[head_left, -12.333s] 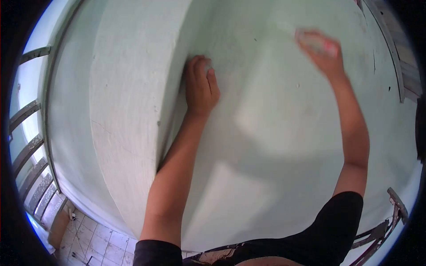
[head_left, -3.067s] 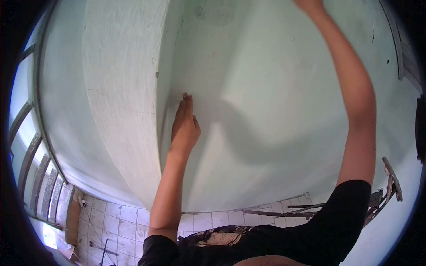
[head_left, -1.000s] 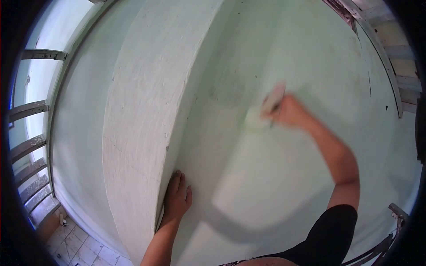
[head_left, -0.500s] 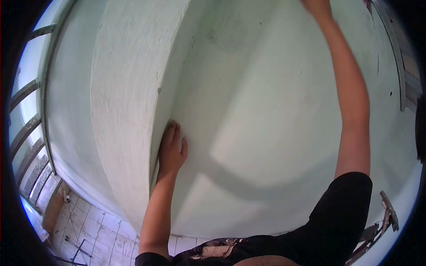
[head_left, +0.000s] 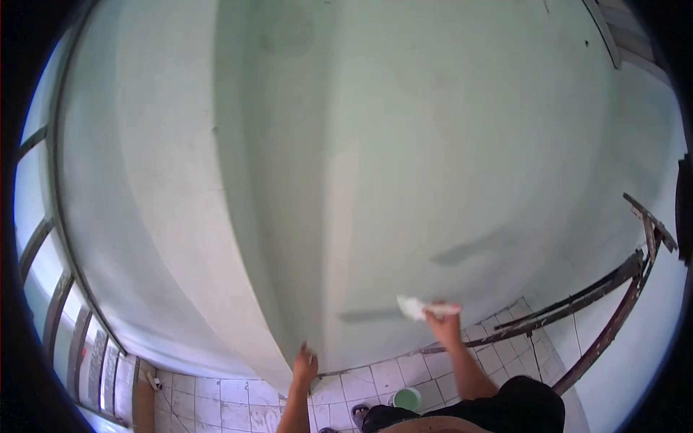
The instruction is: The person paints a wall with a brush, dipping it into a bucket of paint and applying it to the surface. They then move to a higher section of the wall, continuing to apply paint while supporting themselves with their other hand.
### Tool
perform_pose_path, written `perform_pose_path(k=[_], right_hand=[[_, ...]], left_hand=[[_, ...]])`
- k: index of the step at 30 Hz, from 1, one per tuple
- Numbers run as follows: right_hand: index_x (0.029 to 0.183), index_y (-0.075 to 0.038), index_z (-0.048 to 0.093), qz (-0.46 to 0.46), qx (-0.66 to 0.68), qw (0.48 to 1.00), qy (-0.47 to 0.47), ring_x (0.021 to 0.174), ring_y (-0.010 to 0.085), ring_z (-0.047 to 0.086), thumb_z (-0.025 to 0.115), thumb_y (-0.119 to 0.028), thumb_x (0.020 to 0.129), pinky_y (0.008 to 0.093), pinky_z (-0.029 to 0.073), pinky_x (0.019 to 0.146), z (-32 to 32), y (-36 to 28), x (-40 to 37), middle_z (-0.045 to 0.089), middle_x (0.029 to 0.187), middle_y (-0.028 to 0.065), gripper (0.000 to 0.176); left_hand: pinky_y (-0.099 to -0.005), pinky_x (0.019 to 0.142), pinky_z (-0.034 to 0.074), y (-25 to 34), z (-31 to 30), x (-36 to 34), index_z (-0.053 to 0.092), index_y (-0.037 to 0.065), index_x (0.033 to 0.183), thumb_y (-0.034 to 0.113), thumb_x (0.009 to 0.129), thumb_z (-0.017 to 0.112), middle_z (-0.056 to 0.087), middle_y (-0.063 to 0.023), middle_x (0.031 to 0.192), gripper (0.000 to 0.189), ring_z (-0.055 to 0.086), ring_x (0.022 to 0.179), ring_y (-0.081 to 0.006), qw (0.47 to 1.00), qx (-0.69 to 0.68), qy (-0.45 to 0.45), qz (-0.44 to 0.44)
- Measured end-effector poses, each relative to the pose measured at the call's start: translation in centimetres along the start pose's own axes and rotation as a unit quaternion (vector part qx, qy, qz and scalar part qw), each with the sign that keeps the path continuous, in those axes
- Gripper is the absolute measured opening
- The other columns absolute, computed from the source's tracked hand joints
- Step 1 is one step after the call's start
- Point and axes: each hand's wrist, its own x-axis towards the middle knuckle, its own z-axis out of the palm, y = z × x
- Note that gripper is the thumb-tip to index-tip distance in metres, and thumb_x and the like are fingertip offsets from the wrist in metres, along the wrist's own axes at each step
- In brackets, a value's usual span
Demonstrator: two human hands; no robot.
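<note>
My right hand [head_left: 446, 328] is closed around the reddish handle of a paintbrush [head_left: 413, 307]. The brush has a pale, whitish head pointing left, in front of the lower part of the light green wall [head_left: 447, 159]. My left hand [head_left: 305, 366] is low beside the foot of the projecting pillar [head_left: 173, 144], fingers upward and partly spread, with nothing visible in it. Below the brush, a round container [head_left: 406, 399] of green paint stands on the floor near my feet.
Dark, worn bars [head_left: 603, 289] lean at the right, reaching toward the wall's base. A barred window frame [head_left: 54, 289] runs down the left side. White tiles [head_left: 386, 377] cover the floor, with a brown board [head_left: 144, 404] and a thin cable at lower left.
Both hands have come down: the right from the top of the view, the left from higher on the pillar's inner edge. The brush and the paint container are now visible, with more floor.
</note>
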Motion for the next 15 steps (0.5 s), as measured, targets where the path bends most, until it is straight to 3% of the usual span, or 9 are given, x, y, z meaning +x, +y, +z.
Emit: perform_pose_path(k=[1, 3, 4, 6, 7, 9, 12, 13, 15], right_hand=[[0.086, 0.001, 0.065, 0.088, -0.041, 0.995, 0.037, 0.069, 0.0161, 0.062, 0.071, -0.011, 0.076, 0.0273, 0.049, 0.056, 0.0, 1.6, -3.6, 0.065, 0.082, 0.0083, 0.017], [0.083, 0.003, 0.062, 0.203, -0.014, 0.978, -0.042, 0.060, 0.0115, 0.059, 0.068, -0.009, 0.077, 0.0234, 0.049, 0.051, -1.0, 3.0, -10.0, 0.061, 0.071, 0.0048, 0.015], [0.084, 0.003, 0.062, 0.279, 0.074, 0.956, -0.046, 0.060, 0.0112, 0.060, 0.068, -0.011, 0.077, 0.0240, 0.050, 0.050, -1.4, 1.6, -12.6, 0.062, 0.071, 0.0050, 0.018], [0.082, 0.003, 0.065, 0.294, 0.049, 0.950, -0.088, 0.056, 0.0145, 0.062, 0.069, -0.021, 0.076, 0.0297, 0.049, 0.052, -3.4, 1.9, -16.2, 0.065, 0.064, 0.0084, 0.025], [0.082, 0.003, 0.065, 0.310, 0.052, 0.944, -0.099, 0.056, 0.0145, 0.062, 0.069, -0.021, 0.076, 0.0297, 0.049, 0.052, -4.2, 2.2, -17.6, 0.065, 0.064, 0.0084, 0.025], [0.083, 0.002, 0.065, 0.307, -0.011, 0.938, -0.161, 0.056, 0.0126, 0.061, 0.069, -0.018, 0.076, 0.0272, 0.048, 0.051, -6.4, 3.4, -19.6, 0.065, 0.065, 0.0078, 0.022], [0.085, 0.003, 0.065, 0.299, 0.090, 0.939, -0.141, 0.058, 0.0113, 0.060, 0.068, -0.015, 0.077, 0.0249, 0.047, 0.050, -8.5, 2.9, -20.7, 0.066, 0.069, 0.0077, 0.020], [0.086, 0.003, 0.065, 0.323, 0.106, 0.929, -0.147, 0.058, 0.0111, 0.061, 0.068, -0.015, 0.078, 0.0245, 0.047, 0.051, -9.5, 3.1, -20.9, 0.066, 0.071, 0.0078, 0.019], [0.090, 0.004, 0.062, 0.333, 0.125, 0.920, -0.163, 0.060, 0.0115, 0.061, 0.067, -0.012, 0.078, 0.0242, 0.049, 0.051, -11.6, 4.2, -21.9, 0.065, 0.075, 0.0080, 0.021]], left_hand=[[-0.0460, 0.093, 0.041, -3.9, 1.9, -4.2, 0.049, -0.001, 0.120, 0.026, 0.084, 0.049, 0.050, -0.0250, 0.122, 0.044, 0.052, 0.106, -0.0413, 0.995, 0.049, -0.056, -0.070], [-0.0430, 0.096, 0.040, -13.2, 5.2, -14.4, 0.053, -0.002, 0.116, 0.026, 0.078, 0.049, 0.052, -0.0276, 0.117, 0.048, 0.049, 0.111, -0.0412, 0.945, 0.099, -0.151, -0.273], [-0.0406, 0.098, 0.039, -17.1, 4.9, -20.2, 0.055, 0.000, 0.116, 0.023, 0.073, 0.050, 0.054, -0.0244, 0.118, 0.049, 0.051, 0.112, -0.0371, 0.905, 0.157, -0.246, -0.311], [-0.0386, 0.097, 0.040, -23.4, 4.1, -30.3, 0.057, 0.003, 0.116, 0.024, 0.070, 0.055, 0.054, -0.0182, 0.121, 0.051, 0.053, 0.111, -0.0315, 0.762, 0.261, -0.456, -0.379], [-0.0382, 0.097, 0.040, -23.7, 2.1, -34.0, 0.057, 0.002, 0.115, 0.025, 0.066, 0.059, 0.055, -0.0184, 0.121, 0.054, 0.053, 0.111, -0.0309, 0.731, 0.266, -0.500, -0.382], [-0.0373, 0.097, 0.040, -23.6, -1.5, -38.1, 0.058, 0.001, 0.114, 0.026, 0.060, 0.066, 0.056, -0.0189, 0.119, 0.060, 0.053, 0.111, -0.0297, 0.745, 0.227, -0.525, -0.342], [-0.0360, 0.097, 0.039, -24.8, -4.0, -39.1, 0.059, 0.000, 0.113, 0.027, 0.050, 0.077, 0.057, -0.0197, 0.116, 0.071, 0.053, 0.111, -0.0279, 0.818, 0.090, -0.534, -0.192], [-0.0382, 0.096, 0.039, -22.8, -3.9, -39.7, 0.058, -0.003, 0.111, 0.024, 0.046, 0.079, 0.054, -0.0236, 0.118, 0.074, 0.051, 0.113, -0.0296, 0.891, 0.137, -0.415, -0.123], [-0.0401, 0.095, 0.040, -21.4, 0.0, -35.5, 0.058, -0.001, 0.112, 0.028, 0.062, 0.068, 0.053, -0.0215, 0.121, 0.058, 0.049, 0.115, -0.0315, 0.866, 0.230, -0.403, -0.187]])
